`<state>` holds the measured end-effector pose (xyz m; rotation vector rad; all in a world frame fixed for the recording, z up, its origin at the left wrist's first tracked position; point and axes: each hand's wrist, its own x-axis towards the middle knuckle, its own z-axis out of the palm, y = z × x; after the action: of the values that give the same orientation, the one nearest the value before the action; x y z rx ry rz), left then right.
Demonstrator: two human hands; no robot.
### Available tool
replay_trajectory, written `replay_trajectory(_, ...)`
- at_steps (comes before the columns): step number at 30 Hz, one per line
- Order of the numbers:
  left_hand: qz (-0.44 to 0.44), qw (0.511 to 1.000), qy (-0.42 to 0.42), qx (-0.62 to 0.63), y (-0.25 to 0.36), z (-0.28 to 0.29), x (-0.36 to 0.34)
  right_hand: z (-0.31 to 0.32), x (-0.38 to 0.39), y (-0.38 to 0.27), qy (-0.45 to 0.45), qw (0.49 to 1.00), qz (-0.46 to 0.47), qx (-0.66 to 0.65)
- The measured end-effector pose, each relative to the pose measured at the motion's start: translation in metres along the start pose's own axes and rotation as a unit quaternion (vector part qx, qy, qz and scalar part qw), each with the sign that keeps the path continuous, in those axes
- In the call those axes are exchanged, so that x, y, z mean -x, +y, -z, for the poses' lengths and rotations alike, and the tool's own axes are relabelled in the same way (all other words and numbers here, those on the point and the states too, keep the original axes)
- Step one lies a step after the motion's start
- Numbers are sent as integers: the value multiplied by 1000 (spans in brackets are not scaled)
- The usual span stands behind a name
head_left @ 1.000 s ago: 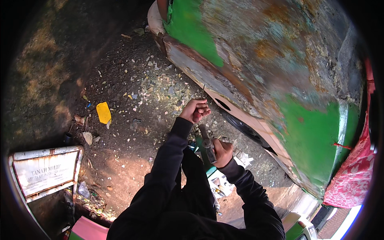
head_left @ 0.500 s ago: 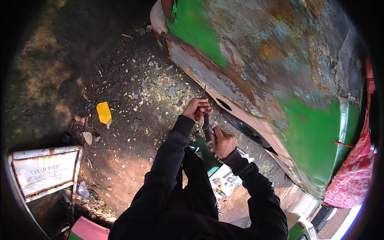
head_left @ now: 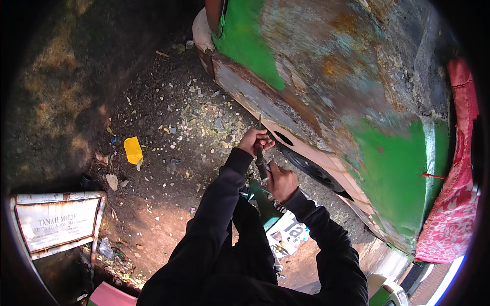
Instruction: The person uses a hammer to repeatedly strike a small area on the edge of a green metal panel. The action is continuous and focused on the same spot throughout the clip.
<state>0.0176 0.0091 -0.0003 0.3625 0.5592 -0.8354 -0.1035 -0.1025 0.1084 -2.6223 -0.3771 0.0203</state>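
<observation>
My left hand is closed around a slim tool. Its thin dark rod sticks up past the fingers, toward the lower edge of a vehicle body. Below that hand a thicker dark shaft slants down to my right hand; whether it is part of the same tool I cannot tell. My right hand is curled shut beside the shaft's lower end, and what its fingers grip is mostly hidden. The body panel is patchy, with bare grey, rust-brown and green areas.
A dark wheel shows beneath the vehicle's pale skirt. Paint chips and a yellow scrap litter the ground. At left stands a rusty-framed white sign; red patterned cloth hangs at right. A printed sheet lies near my legs.
Both hands stay close together with the tool and have shifted slightly. My left hand is a little lower and further right in view, my right hand slightly left. The view has turned slightly.
</observation>
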Motion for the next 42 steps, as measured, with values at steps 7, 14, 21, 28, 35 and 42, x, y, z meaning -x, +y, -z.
replay_trajectory(7,-18,999,-7,42,-1,-10,-5,2,3,-9,0,999,-30,10)
replay_trajectory(14,-2,998,54,-8,-7,-18,-12,21,20,-13,57,990,-82,-101)
replay_trajectory(21,-3,1000,-17,3,-7,-10,9,15,28,-6,55,989,-81,-111)
replay_trajectory(28,7,998,-58,-10,-5,1,17,12,34,-14,20,989,-67,-134)
replay_trajectory(35,9,998,-63,-20,0,13,8,6,28,-20,25,991,-40,-124)
replay_trajectory(42,13,996,-78,30,7,12,13,-7,4,-22,-36,999,12,32)
